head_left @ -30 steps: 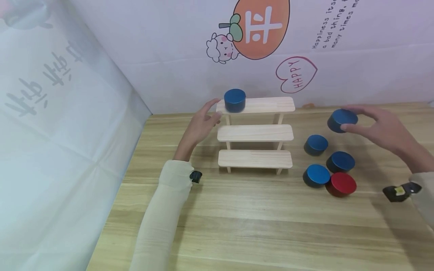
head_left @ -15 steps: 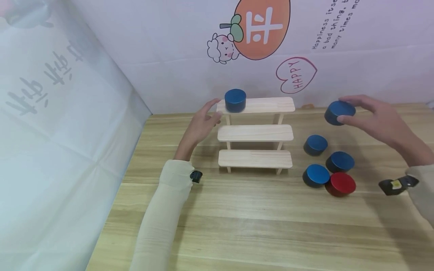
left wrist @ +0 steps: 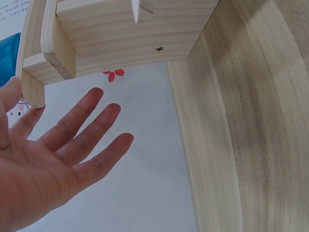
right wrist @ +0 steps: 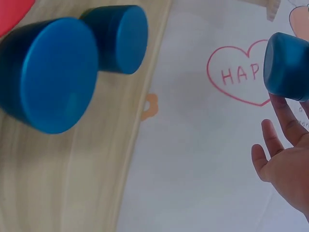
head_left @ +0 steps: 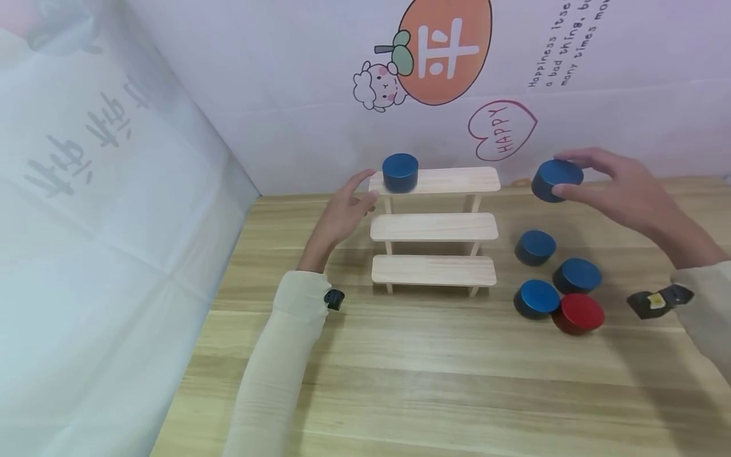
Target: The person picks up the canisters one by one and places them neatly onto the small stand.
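A three-tier wooden display shelf (head_left: 434, 227) stands against the back wall. My left hand (head_left: 342, 212) holds the left end of its top board between thumb and index finger; in the left wrist view the other fingers (left wrist: 91, 135) spread free below. A short blue cylinder (head_left: 400, 172) sits on the left of the top tier. My right hand (head_left: 631, 193) grips another blue cylinder (head_left: 553, 180) between thumb and fingers, raised right of the shelf; the right wrist view shows this held cylinder (right wrist: 289, 67) at its right edge.
On the table right of the shelf stand three blue cylinders, a rear one (head_left: 535, 247), a right one (head_left: 577, 275) and a front one (head_left: 537, 299), beside a red cylinder (head_left: 579, 313). A printed white cloth (head_left: 285, 127) covers the back wall and left side.
My right hand has lifted its blue cylinder and carried it left, towards the shelf. My left hand stays at the top board's end. The head view has shifted slightly.
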`<state>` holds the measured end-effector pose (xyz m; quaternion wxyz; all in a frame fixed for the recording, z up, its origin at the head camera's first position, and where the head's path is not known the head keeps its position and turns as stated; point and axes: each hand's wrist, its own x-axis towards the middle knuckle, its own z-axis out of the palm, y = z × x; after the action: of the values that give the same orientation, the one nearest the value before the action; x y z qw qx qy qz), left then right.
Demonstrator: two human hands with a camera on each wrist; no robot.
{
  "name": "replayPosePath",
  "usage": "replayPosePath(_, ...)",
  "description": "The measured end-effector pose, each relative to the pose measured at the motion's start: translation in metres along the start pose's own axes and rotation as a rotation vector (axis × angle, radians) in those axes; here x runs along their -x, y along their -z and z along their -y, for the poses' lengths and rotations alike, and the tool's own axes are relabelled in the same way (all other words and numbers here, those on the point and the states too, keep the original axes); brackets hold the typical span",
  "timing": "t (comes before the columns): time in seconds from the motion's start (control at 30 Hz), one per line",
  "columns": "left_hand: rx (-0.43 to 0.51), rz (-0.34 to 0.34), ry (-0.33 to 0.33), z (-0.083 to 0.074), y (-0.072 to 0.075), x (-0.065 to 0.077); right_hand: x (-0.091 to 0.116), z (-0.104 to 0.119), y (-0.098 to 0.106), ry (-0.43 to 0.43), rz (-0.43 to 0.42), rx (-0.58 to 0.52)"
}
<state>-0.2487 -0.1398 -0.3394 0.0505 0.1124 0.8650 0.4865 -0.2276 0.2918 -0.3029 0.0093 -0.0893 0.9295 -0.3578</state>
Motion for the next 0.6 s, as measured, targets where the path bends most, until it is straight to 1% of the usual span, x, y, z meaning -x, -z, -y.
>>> replayPosePath(0.1,0.000,0.003,-0.010,-0.001,0.000,-0.001,-0.002,0.009,0.001,0.010,0.007,-0.015)
replayPosePath(0.2,-0.011,0.008,-0.005,-0.001,0.000,-0.001,-0.005,0.018,-0.001,0.037,0.009,-0.027)
replayPosePath(0.37,-0.014,0.004,0.004,-0.001,0.001,0.000,-0.013,0.033,-0.006,0.090,-0.005,-0.035)
replayPosePath(0.6,-0.007,0.006,-0.002,0.000,-0.001,-0.001,-0.022,0.052,-0.014,0.138,-0.015,-0.032)
